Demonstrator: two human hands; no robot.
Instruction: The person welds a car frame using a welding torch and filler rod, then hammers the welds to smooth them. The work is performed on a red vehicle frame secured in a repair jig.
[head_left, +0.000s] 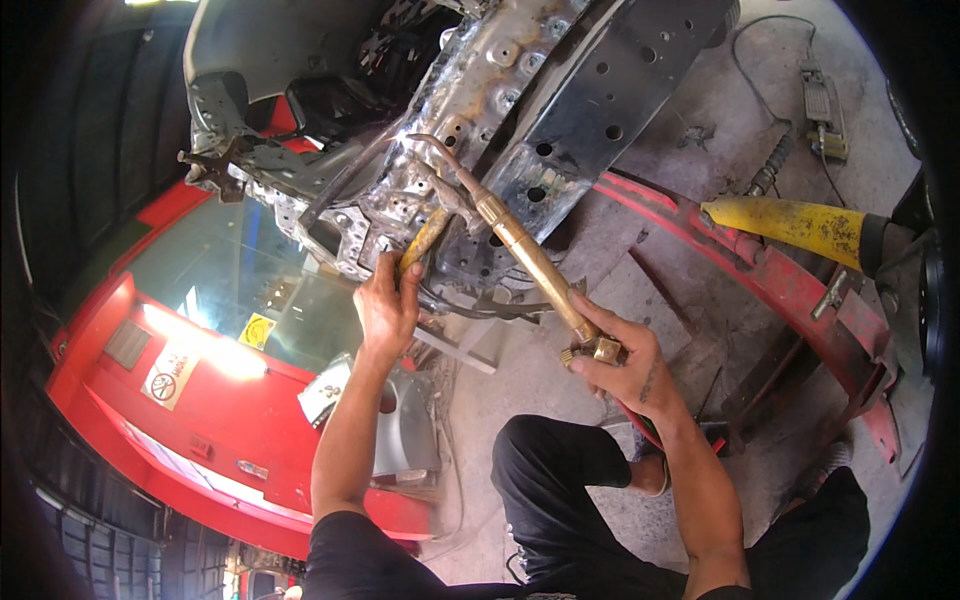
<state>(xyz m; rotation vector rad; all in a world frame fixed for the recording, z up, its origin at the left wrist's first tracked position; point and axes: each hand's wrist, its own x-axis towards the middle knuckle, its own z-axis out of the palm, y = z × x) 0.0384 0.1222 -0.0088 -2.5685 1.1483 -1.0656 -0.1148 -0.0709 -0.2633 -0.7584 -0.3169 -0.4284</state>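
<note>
Heating is seemingly progressing, amounts done and left unclear: right hand (622, 352) is gripping brass torch (540, 267) tightly, glowing tip sitting at metal frame (480, 72), left hand (388, 308) is holding yellow-handled tool (424, 240) in curled grip.

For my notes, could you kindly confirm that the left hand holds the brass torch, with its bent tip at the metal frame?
Not quite: the head view shows the right hand holding the brass torch; its bent tip is indeed at the metal frame.
</note>
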